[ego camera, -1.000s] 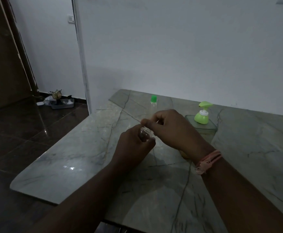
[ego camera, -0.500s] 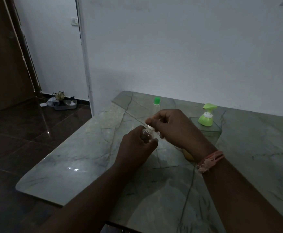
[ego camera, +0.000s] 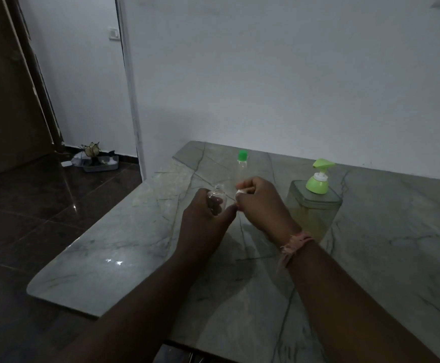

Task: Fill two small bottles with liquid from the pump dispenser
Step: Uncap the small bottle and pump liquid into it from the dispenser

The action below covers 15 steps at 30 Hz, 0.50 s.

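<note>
The left hand (ego camera: 205, 218) gripped a small clear bottle (ego camera: 217, 197) with its fingers curled round the body, above the marble surface (ego camera: 124, 247). The bottle stood close to upright, its long axis vertical with a slight lean, and its threaded neck pointed up with the mouth uncovered. Just beside it, the right hand (ego camera: 260, 203) had its fingers curled in and pinched a small white cap (ego camera: 240, 192) at the fingertips; the cap sat level with the bottle's shoulder and clear of its mouth. A frayed pink band (ego camera: 296, 243) ringed the right wrist.

Behind the hands a second small bottle (ego camera: 241, 167) stood upright on the surface with a green cap on top; its lower part was hidden by the right hand. To the right of the hands stood the pump dispenser (ego camera: 314, 205), a clear square-shouldered container with pale yellowish liquid in its lower part and a green pump head whose spout pointed left and slightly towards the wall. The right forearm crossed in front of the dispenser's lower left corner.

The surface met a plain white wall (ego camera: 292, 87) at the back. On the dark tiled floor (ego camera: 30, 218) to the left, near a doorway, lay a shallow tray (ego camera: 101, 165) of small objects too dim to make out, and a light switch (ego camera: 113, 33) sat on the far wall. No label or writing could be read on either bottle or the dispenser.
</note>
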Available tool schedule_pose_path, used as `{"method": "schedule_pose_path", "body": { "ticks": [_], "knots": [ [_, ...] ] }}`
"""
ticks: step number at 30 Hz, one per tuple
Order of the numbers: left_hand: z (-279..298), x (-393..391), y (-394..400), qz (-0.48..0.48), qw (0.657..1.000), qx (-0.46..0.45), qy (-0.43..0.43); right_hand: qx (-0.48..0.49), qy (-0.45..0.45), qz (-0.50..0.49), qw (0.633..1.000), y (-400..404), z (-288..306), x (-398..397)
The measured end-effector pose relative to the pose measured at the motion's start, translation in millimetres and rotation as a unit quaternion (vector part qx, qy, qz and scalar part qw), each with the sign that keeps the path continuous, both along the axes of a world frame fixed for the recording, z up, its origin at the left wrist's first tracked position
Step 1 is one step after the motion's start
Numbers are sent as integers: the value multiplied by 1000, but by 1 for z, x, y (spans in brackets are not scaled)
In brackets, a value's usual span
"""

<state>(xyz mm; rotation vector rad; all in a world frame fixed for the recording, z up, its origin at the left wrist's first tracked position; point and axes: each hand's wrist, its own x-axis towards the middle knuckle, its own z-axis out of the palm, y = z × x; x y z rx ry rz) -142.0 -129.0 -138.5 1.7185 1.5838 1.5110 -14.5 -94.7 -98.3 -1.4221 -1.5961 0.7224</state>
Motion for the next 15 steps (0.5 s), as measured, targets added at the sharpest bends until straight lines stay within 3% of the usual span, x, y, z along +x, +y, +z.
{"method": "schedule_pose_path", "body": {
  "ticks": [3,7,15],
  "knots": [
    [-1,-1,2,7,999,-8,-30,-16,-30,-36,999,14,-18,-3],
    [-3,0,3,4,1000,-12,-24,46,-105,-63,991,14,-29,-3],
    [-4,0,5,-4,1000,-12,-11,104,-101,-64,987,-2,-13,-2]
  ]
}}
